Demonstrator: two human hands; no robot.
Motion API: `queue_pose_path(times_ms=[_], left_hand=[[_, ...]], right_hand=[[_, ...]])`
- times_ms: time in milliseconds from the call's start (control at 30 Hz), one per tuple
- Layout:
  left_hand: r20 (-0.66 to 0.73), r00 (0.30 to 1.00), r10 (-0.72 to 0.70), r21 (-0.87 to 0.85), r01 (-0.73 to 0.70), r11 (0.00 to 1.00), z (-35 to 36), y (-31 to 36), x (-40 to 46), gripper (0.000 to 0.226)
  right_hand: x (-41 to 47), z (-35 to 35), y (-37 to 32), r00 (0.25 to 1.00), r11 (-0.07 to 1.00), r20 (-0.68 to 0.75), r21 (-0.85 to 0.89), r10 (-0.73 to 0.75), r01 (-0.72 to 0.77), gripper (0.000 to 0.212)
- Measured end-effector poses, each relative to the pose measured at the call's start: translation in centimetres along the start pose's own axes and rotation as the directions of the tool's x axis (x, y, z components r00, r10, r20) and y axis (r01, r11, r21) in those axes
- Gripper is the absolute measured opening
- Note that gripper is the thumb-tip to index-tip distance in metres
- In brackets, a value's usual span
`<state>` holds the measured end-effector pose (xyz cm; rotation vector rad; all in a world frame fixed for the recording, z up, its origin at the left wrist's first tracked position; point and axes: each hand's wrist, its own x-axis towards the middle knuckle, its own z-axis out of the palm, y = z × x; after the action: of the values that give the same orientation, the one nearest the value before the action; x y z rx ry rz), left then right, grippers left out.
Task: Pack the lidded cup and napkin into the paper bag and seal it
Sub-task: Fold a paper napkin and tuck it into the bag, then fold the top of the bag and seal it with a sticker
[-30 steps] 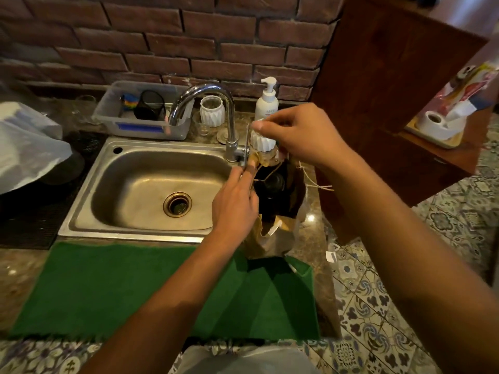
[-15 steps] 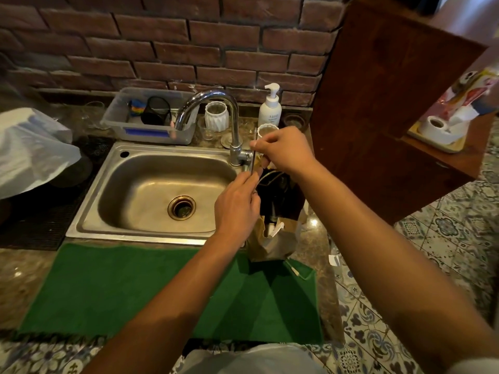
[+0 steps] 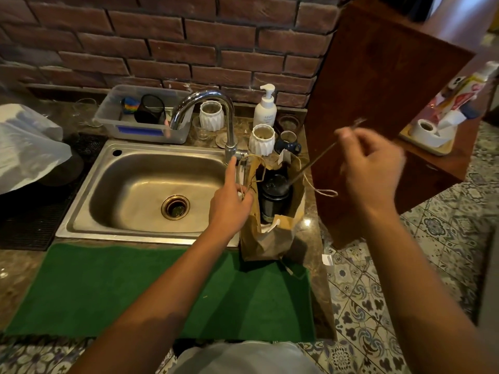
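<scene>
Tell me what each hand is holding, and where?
Right hand pinches a taut twine by its upper end. Left hand holds twine at the paper bag's left rim.

We see a dim, warm-toned scene, brightest at the upper right edge. The right hand [image 3: 371, 168] is smeared by motion blur. Soft glare sits on the faucet [image 3: 213, 103] and the sink [image 3: 89, 217] rim. Wide-angle distortion bends the brick wall [image 3: 162, 36] and the edges.
</scene>
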<state>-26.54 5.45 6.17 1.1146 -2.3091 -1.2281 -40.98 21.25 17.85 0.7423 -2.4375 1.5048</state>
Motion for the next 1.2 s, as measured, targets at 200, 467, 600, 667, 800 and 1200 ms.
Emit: queue_pose_path(times_ms=[200, 467, 600, 667, 800, 1200], left_hand=[[-0.004, 1.0, 0.011, -0.012, -0.011, 1.0, -0.5, 0.2, -0.3, 0.087], [0.012, 1.0, -0.01, 0.014, 0.01, 1.0, -1.1, 0.4, -0.4, 0.088], [0.003, 1.0, 0.026, 0.041, -0.026, 0.999, -1.3, 0.5, -0.1, 0.085], [0.009, 0.998, 0.062, 0.053, -0.063, 0.997, -1.5, 0.4, 0.2, 0.083], [0.005, 0.992, 0.129, 0.066, -0.129, 0.989, -2.1, 0.2, 1.2, 0.08], [0.252, 0.952, 0.176, 0.058, -0.196, 0.979, -4.9, 0.4, 4.4, 0.062]], right_hand=[[-3.6, 4.7, 3.3, 0.842, 0.954, 0.512, -0.299, 0.171, -0.011, 0.026], [-3.7, 5.1, 3.9, 0.824, 0.91, 0.515, -0.414, 0.237, -0.003, 0.025], [-3.4, 4.5, 4.2, 0.93, 0.938, 0.319, -0.341, 0.183, -0.067, 0.033], [-2.9, 4.3, 4.4, 0.948, 0.931, 0.259, -0.356, 0.185, -0.084, 0.048], [-1.7, 4.2, 5.1, 0.919, 0.954, 0.306, -0.243, 0.248, -0.176, 0.055], [0.2, 2.4, 6.5, 0.528, 0.948, 0.819, -0.308, 0.223, 0.078, 0.106]])
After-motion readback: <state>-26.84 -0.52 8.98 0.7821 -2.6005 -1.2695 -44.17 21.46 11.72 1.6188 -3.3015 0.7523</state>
